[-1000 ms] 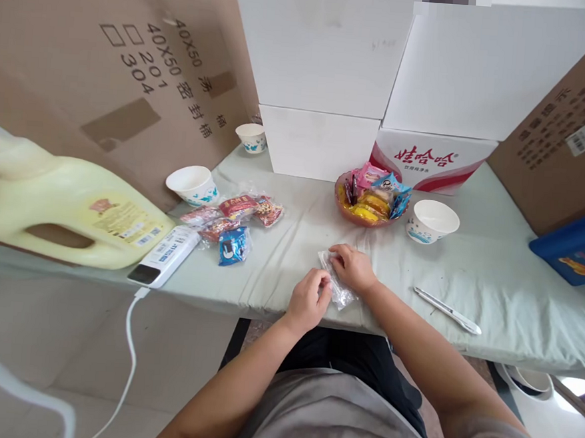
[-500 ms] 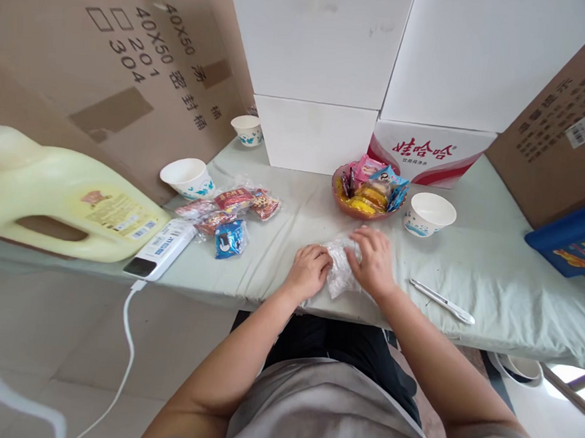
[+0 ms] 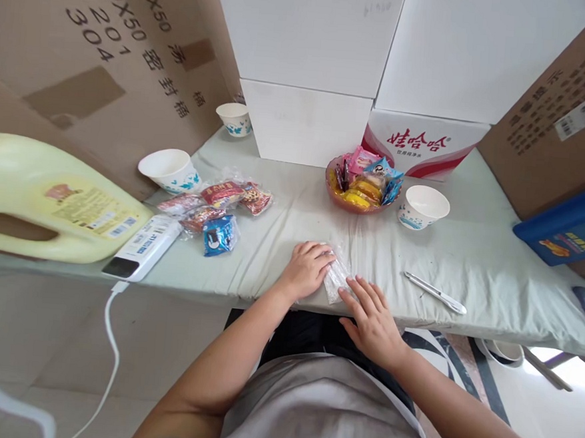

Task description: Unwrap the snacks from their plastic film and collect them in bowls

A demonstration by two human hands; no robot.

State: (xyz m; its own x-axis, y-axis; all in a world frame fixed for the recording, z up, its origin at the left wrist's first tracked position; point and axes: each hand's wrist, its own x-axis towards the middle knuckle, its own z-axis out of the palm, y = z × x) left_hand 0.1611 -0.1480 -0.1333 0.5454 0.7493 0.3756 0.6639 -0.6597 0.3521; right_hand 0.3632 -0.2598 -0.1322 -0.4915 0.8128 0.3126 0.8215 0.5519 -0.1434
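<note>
Crinkled clear plastic bag [image 3: 337,279] lies on matt, wrinkled cloth [image 3: 470,258]; glossy foil snack packets [image 3: 217,210] beside.

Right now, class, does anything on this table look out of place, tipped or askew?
Yes: the big yellow jug lies on its side at the table's left end instead of upright. Snack packets lie scattered loose beside it, while others sit in the bowl.
</note>
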